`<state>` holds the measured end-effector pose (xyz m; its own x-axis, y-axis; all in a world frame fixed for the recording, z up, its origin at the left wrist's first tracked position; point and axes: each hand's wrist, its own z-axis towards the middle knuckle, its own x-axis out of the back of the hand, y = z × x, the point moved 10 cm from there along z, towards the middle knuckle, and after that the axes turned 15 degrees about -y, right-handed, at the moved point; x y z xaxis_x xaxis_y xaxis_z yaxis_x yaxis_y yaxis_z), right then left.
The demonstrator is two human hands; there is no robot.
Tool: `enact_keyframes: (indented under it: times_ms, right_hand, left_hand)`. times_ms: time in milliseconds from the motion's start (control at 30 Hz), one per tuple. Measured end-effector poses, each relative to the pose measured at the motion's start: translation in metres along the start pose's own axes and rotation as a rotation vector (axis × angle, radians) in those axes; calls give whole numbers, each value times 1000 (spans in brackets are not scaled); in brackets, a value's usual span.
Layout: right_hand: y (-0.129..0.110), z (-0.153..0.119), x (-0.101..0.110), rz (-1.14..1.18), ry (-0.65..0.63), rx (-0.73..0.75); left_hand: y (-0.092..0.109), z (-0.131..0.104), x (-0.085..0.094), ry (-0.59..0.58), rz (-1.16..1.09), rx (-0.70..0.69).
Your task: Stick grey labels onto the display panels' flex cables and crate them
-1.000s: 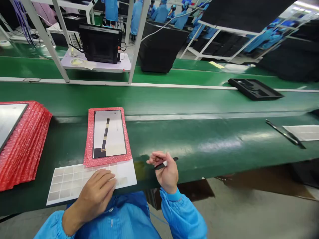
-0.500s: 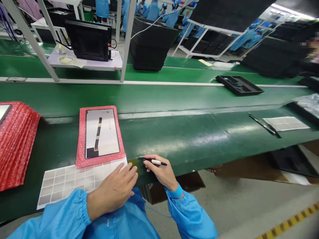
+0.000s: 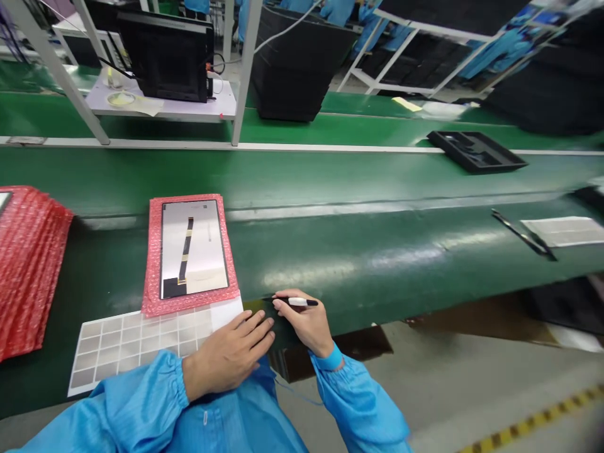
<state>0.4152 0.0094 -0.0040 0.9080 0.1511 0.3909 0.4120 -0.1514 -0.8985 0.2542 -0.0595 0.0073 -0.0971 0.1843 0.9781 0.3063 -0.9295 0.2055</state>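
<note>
My left hand (image 3: 231,353) lies palm down at the near edge of the green bench, fingers stretched out, beside a small yellowish patch (image 3: 253,306) partly under its fingertips. My right hand (image 3: 306,321) is closed around a slim black-and-white pen-shaped tool (image 3: 298,302), whose dark thin tip points left toward that patch. Left of my left hand lies a white sheet of grey rectangular labels (image 3: 127,343), partly covered by my sleeve. Above it, a display panel (image 3: 201,251) with a black flex strip (image 3: 185,248) rests on red bubble wrap (image 3: 153,270).
A tall stack of red bubble-wrap sleeves (image 3: 28,270) stands at the left. Tweezers (image 3: 523,234) and a pale sheet (image 3: 566,231) lie at the right. A black tray (image 3: 476,152) sits farther back. Behind the rail are a monitor (image 3: 165,56) and stacked black trays (image 3: 297,69).
My left hand has shifted slightly right and covers more of the yellowish patch. The right hand keeps its hold on the tool, almost in place. The view has turned a little.
</note>
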Motion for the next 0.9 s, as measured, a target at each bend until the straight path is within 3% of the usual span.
enact_keyframes:
  times_ms: [200, 900]
  right_hand:
    - [-5, -2, -1, -47, -9, 26]
    - [-16, 0, -2, -67, -18, 47]
  left_hand:
    - [2, 0, -2, 44, 21, -5]
    - [0, 0, -3, 22, -18, -4]
